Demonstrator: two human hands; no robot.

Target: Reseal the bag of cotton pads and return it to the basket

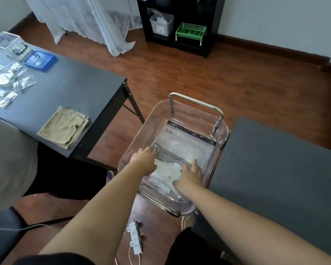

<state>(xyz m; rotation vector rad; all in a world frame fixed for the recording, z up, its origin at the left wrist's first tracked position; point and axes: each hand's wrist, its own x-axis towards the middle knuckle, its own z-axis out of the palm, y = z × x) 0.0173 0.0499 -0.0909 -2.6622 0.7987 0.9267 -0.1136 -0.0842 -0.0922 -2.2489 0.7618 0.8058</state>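
Note:
A clear plastic basket with a metal handle stands on the floor between two dark tables. Inside it lies a clear zip bag of white cotton pads, flat, with a black zip strip at its far end and black stripes across its middle. My left hand rests palm down on the bag's near left part. My right hand presses on its near right part, fingers spread over the white pads. Both hands are inside the basket, touching the bag.
A dark table at left carries a folded beige cloth, small packets, a blue tray and a clear box. A grey surface stands right of the basket. A white power strip lies on the wooden floor.

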